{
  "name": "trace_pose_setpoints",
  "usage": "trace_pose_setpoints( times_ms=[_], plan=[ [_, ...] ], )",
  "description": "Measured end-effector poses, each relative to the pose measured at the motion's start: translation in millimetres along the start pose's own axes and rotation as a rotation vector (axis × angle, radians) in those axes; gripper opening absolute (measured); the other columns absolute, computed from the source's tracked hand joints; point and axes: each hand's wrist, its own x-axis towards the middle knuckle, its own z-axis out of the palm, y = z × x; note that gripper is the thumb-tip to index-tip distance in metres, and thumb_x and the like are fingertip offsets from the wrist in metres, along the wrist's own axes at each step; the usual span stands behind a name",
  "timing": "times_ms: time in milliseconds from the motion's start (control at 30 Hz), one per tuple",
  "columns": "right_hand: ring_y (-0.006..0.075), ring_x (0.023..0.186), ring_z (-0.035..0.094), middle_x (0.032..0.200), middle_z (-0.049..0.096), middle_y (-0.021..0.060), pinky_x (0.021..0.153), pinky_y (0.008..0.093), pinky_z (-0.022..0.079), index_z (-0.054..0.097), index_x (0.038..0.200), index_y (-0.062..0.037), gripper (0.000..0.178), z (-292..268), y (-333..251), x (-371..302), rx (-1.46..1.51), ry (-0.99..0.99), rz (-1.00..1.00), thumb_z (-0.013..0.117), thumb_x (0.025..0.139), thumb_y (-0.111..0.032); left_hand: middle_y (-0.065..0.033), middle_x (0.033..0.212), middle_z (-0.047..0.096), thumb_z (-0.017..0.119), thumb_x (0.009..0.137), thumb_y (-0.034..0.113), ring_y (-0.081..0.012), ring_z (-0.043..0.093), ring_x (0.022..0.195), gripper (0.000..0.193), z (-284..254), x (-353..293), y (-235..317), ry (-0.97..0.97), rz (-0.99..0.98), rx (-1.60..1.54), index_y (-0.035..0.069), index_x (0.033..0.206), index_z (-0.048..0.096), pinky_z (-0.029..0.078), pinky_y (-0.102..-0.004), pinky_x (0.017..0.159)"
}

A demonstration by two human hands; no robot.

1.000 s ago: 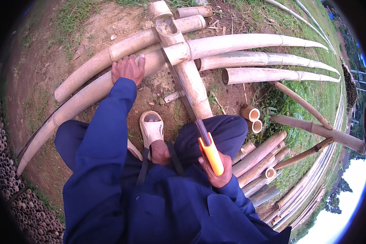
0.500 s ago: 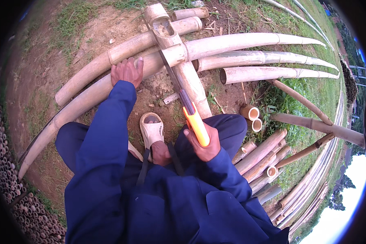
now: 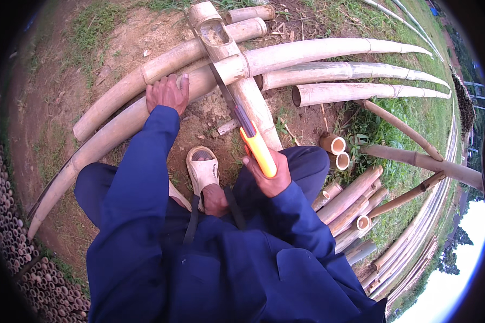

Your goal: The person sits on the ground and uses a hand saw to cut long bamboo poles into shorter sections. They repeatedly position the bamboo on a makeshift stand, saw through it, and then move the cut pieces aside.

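A long pale bamboo pole (image 3: 312, 54) lies crosswise in front of me, over a thick bamboo support (image 3: 256, 113) with an opening cut in its far end. My left hand (image 3: 168, 95) presses on the pole from above, its fingers over the top. In my right hand (image 3: 275, 177) is a handsaw (image 3: 260, 153), gripped by its orange handle. The saw's blade (image 3: 224, 89) runs away from me across the pole, just left of a joint ring. How deep the blade sits cannot be made out.
Two more poles (image 3: 328, 94) lie at the right. Short cut bamboo pieces (image 3: 350, 202) are piled by my right knee, near a propped bamboo frame (image 3: 415, 160). Stacked bamboo tubes (image 3: 51, 290) fill the lower left. My sandalled foot (image 3: 203, 169) rests below the pole.
The saw and my right hand have moved forward, away from my body, along the blade's line. My left hand keeps its place on the pole.
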Motion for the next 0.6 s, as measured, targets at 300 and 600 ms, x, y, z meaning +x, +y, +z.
trace_pose_setpoints(
  times_ms=[300, 600],
  plan=[
    [0.0205, 0.077, 0.073, 0.087, 0.075, 0.0142, 0.072, 0.0314, 0.054, 0.069, 0.12, 0.0038, 0.031, -31, -45, -62, -0.134, -0.023, 0.147, 0.072, 0.09, -0.003, -0.0196, 0.1, 0.074, 0.045, 0.103, 0.049, -0.0354, 0.07, 0.099, 0.053, 2, -5, 6, -0.055, -0.054, 0.0, 0.006, 0.099, 0.075, 0.045, -0.0453, 0.096],
    [0.0148, 0.064, 0.053, 0.071, 0.061, 0.0074, 0.064, 0.0335, 0.048, 0.067, 0.104, 0.0024, 0.015, -8, -27, -21, -0.028, 0.002, 0.068, 0.073, 0.093, -0.005, -0.0196, 0.098, 0.074, 0.044, 0.104, 0.048, -0.0365, 0.071, 0.096, 0.054, 3, -3, -4, -0.05, -0.008, -0.005, 0.005, 0.098, 0.075, 0.046, -0.0467, 0.094]
  ],
)
